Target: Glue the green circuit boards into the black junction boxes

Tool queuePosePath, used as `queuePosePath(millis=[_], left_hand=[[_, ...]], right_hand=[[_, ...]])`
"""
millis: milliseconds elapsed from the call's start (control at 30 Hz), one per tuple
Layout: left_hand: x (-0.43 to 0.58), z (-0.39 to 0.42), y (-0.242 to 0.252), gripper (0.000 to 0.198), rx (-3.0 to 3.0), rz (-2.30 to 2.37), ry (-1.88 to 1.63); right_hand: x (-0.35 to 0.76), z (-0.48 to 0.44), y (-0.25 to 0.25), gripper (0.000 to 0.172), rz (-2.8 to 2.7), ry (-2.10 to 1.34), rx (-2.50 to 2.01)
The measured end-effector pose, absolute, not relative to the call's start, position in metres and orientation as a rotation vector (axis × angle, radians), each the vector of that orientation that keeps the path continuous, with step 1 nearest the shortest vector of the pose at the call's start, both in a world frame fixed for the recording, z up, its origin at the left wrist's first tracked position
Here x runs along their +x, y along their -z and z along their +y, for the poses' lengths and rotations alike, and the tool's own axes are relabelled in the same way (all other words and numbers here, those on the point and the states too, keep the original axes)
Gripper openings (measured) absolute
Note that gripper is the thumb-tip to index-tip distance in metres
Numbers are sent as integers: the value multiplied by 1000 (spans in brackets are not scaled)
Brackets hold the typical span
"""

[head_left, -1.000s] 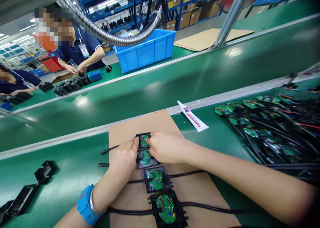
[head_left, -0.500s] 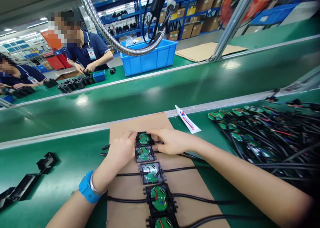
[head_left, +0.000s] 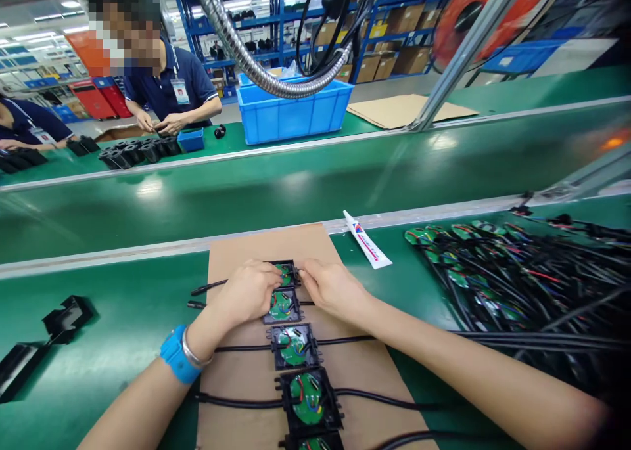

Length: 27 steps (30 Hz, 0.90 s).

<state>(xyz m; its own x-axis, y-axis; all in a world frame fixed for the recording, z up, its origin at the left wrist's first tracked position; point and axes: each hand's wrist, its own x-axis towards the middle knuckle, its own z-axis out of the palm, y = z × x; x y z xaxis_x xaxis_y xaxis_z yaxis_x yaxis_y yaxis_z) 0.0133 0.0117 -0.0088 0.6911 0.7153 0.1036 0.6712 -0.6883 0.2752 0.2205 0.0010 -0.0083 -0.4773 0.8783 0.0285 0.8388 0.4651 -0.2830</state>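
A row of black plastic housings runs up a cardboard sheet (head_left: 236,430), each with a round green circuit board and thin coloured wires. At the far end, my left hand (head_left: 251,291) grips the farthest housing (head_left: 290,264), its fingertips over the left part of the board. My right hand (head_left: 335,289) is closed in a pinch at that housing's right edge, where the black cable enters; the hand hides most of this cable. Closer to me lie a second housing (head_left: 282,305), a third housing (head_left: 294,346) and a larger-looking housing (head_left: 309,399), with black cables out both sides.
A white glue tube (head_left: 367,241) lies beyond my right hand. A heap of cabled circuit boards (head_left: 517,272) covers the right side. Black plastic covers (head_left: 66,318) lie at left. Across the green conveyor (head_left: 276,194) are a blue bin (head_left: 296,112) and a co-worker (head_left: 172,89).
My right fingers have drawn together into a pinch at the housing's right edge. My left fingers have shifted over its board. The view has tilted slightly.
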Motion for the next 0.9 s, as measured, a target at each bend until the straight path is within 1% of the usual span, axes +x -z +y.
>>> queuePosePath(millis=[67,200,267,367,500,567,733,833,900], left_hand=[[14,11,9,29,2679,1121,-304],[13,6,6,28,2679,1161,-302],[14,5,4,35,2677,1183,-291],[21,4,2,46,2725,1202,-180],[34,3,2,39,2774,1253,-37],[36,1,2,40,2788,1265,-18],[28,-7,3,45,2852,1275,-42],[24,-8,4,47,2875,1263,-59],[26,-8,3,47,2876,1258,-45]], right_hand=[[223,4,10,28,-2559,-370,-1477],[226,11,7,20,-2626,-355,-1417],[226,14,6,20,-2672,-334,-1396],[223,17,7,23,-2758,-327,-1337],[219,15,12,25,-2939,-113,-1193],[220,13,14,25,-2963,-14,-1158],[230,7,20,27,-2753,56,-1242],[233,7,25,27,-2553,-22,-1228],[233,9,29,27,-2518,-66,-1183]])
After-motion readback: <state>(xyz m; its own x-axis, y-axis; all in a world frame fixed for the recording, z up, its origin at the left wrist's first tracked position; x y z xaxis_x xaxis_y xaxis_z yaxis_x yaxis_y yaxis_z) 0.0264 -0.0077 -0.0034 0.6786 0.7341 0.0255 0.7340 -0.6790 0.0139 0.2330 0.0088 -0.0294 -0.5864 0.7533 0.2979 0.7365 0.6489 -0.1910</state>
